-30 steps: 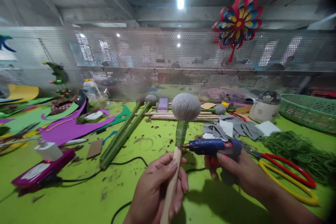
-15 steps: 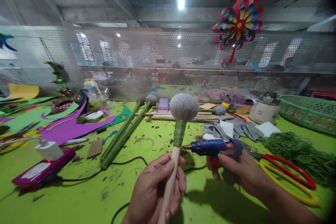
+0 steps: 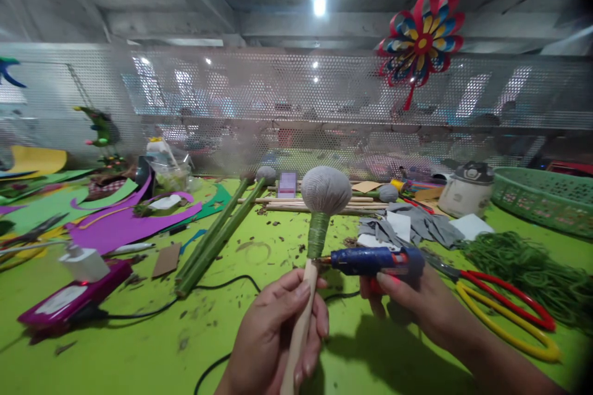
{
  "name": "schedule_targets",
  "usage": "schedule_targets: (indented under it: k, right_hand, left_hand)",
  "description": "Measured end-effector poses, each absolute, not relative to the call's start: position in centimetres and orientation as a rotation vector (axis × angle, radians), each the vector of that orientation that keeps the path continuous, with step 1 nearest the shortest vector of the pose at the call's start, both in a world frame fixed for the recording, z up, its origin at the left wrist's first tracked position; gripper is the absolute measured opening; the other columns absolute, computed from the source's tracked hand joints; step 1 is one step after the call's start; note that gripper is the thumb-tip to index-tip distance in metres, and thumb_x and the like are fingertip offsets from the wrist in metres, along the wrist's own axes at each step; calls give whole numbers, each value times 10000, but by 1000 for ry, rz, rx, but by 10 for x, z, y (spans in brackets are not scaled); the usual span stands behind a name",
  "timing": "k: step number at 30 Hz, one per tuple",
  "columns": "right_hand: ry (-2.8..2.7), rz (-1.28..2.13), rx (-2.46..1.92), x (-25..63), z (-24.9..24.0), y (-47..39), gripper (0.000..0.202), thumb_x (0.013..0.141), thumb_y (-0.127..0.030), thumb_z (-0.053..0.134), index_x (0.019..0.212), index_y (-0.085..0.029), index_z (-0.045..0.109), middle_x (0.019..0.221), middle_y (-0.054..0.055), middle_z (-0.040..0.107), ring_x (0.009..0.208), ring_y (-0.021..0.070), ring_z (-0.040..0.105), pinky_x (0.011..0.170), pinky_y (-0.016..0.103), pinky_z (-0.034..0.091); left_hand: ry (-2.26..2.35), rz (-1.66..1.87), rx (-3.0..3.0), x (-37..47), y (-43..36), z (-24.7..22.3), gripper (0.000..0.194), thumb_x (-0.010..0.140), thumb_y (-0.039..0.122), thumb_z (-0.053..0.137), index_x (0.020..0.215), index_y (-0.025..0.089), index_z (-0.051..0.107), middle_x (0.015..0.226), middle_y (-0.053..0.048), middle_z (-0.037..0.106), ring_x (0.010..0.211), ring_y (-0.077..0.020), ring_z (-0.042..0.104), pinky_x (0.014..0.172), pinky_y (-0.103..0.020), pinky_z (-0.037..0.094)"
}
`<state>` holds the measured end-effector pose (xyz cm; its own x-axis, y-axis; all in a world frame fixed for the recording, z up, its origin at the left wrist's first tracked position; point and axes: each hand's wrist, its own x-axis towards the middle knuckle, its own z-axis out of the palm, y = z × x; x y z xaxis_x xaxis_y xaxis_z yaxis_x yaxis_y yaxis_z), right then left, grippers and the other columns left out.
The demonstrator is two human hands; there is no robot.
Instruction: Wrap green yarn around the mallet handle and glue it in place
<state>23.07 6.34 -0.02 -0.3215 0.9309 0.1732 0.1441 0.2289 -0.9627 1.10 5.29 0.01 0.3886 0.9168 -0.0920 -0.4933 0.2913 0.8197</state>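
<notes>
My left hand is closed round a pale wooden stick, held upright with a slight tilt. A round grey cloth head tops the stick, and green cord is wound round its neck. In my right hand is a blue glue gun, pointing left. Its metal tip meets the stick just below the green winding, or nearly so; whether they touch is hard to tell.
Green-wrapped sticks lie left of centre. A purple power strip is at the left, its black cable on the table. Scissors, green cord strands, grey cloth pieces and a green basket are at the right.
The glue gun in my right hand has shifted slightly left, bringing its tip closer over the stick. My left hand keeps its hold, nearly unmoved.
</notes>
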Motion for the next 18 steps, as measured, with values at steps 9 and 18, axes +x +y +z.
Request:
schedule_targets:
  k: [9, 18]
  right_hand:
    - [-1624, 1194, -977, 231, 2, 65, 317, 877, -428, 541, 823, -129, 631, 670, 55, 613, 567, 155, 586, 445, 220, 391]
    - [-1500, 1317, -870, 227, 10, 61, 305, 836, -430, 586, 785, -133, 637, 708, 56, 603, 566, 160, 574, 513, 284, 465]
  left_hand:
    - [625, 1028, 787, 6, 56, 0, 145, 874, 219, 472, 895, 114, 570, 558, -46, 623, 291, -62, 450, 270, -127, 323]
    - [588, 1068, 760, 7, 58, -7, 161, 867, 252, 492, 882, 114, 574, 535, -40, 613, 264, -55, 431, 251, -117, 274]
